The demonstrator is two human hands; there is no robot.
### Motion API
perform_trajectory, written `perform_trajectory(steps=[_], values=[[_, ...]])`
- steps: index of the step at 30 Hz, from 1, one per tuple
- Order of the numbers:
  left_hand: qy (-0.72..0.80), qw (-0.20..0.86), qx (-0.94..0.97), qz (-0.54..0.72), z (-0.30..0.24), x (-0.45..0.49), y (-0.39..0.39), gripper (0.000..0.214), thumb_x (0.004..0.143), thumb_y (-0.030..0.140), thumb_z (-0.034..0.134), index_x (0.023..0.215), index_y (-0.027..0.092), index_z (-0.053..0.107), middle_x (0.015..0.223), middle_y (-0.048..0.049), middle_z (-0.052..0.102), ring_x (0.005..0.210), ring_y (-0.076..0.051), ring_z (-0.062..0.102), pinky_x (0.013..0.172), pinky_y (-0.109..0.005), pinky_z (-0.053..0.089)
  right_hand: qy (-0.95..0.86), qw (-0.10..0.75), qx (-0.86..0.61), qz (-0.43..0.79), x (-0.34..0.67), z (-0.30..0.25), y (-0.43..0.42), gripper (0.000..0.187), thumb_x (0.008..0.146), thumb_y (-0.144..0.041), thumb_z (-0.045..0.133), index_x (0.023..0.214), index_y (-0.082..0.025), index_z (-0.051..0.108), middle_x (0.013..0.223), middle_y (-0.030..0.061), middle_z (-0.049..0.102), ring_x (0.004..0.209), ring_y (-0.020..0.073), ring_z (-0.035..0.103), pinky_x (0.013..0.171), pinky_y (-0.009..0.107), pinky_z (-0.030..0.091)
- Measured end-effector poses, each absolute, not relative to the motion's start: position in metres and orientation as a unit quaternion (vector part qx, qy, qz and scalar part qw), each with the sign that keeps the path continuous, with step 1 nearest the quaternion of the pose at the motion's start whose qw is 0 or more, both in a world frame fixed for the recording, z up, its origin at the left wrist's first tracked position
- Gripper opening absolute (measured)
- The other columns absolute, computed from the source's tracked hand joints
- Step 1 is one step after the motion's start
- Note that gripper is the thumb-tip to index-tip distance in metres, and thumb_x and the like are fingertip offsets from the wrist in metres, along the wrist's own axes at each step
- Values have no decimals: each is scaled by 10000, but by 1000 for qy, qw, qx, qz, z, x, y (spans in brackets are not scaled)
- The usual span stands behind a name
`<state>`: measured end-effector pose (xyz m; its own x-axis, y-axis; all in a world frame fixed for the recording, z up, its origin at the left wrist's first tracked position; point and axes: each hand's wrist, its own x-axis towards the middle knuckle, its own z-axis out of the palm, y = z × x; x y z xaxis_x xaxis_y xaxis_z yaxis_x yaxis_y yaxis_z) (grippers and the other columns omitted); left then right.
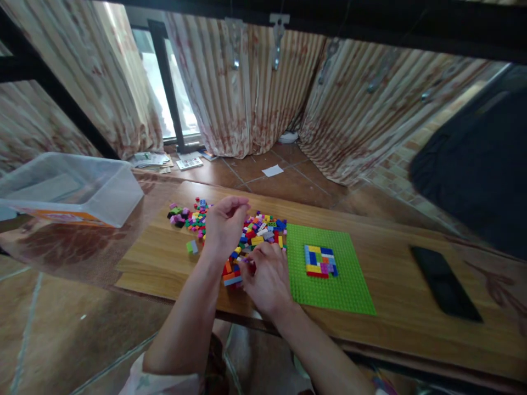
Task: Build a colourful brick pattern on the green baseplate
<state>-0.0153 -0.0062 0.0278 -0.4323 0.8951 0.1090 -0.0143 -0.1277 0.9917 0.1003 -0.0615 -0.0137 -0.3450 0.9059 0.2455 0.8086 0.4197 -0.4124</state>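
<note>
A heap of mixed toy building bricks (259,227) lies spread over the wooden board, with both hands at it. Held above the heap, my left hand (224,225) has its fingers curled together; what is in them, if anything, is hidden. My right hand (269,277) is down at the near side of the heap, fingers bent and closed among the bricks, and I cannot make out what they hold. Just to its right lies a green baseplate (346,274). On that sits a flat, roughly square build of yellow, blue, white, red and pink bricks (321,261).
At the left stands a clear plastic bin (99,195) with an orange label. A dark phone-like slab (444,282) lies on the right of the wooden board (387,258). Beyond the table are curtains (247,88), papers (152,160) and tiled floor. A dark padded shape (473,159) stands at far right.
</note>
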Motion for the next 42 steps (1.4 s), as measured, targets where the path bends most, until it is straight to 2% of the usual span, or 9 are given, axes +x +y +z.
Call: perform_trajectory(steps=[5,10,16,21,27,30,38,42], values=[[556,354,410,631,28,-13,-6,156,692,222,646,819,142,688,751,-23,700,629,-114,619,610,-212,494,-796,283,-512,157,113,-9,-62,189,892,-330,521,882,-190,647,855,67,644,855,210,558,813,360,407],[557,354,438,611,25,-7,-6,179,704,241,648,845,138,687,756,-25,702,647,-124,630,621,-220,500,-763,306,-521,229,138,-3,-63,138,881,-292,546,901,-201,648,866,35,688,817,170,614,754,291,444],[565,331,491,575,19,4,-4,167,732,244,623,846,144,694,756,-24,703,668,-128,622,621,-216,480,-731,345,-545,224,178,1,-62,151,875,-269,539,941,-200,656,895,36,707,846,174,638,786,308,469],[571,304,549,530,19,18,-6,156,758,246,595,827,143,690,717,-13,684,625,-122,585,581,-210,447,-703,364,-581,192,221,8,-57,232,879,-346,511,969,-199,666,934,68,715,834,197,654,766,337,492],[558,274,651,436,11,39,-10,164,800,228,536,842,175,685,746,-19,693,636,-132,593,602,-226,448,-663,324,-652,173,276,12,-58,290,857,-417,511,946,-195,675,866,76,731,738,207,675,679,334,505],[554,260,679,405,9,42,-10,165,806,228,531,857,192,684,739,-14,694,607,-133,588,580,-227,440,-663,304,-661,179,288,6,-60,292,853,-415,503,946,-196,674,860,74,732,741,214,679,693,348,503],[591,221,658,410,18,30,-7,175,809,191,511,834,162,682,759,-28,694,652,-141,597,615,-232,448,-722,297,-592,200,258,-3,-65,221,871,-374,522,917,-218,670,950,58,711,879,209,653,785,352,488],[593,214,660,409,15,26,-7,178,821,203,510,859,173,681,783,-32,701,681,-148,614,624,-233,455,-792,263,-512,202,226,-8,-71,130,872,-283,550,903,-221,660,883,35,691,830,182,630,750,321,475]])
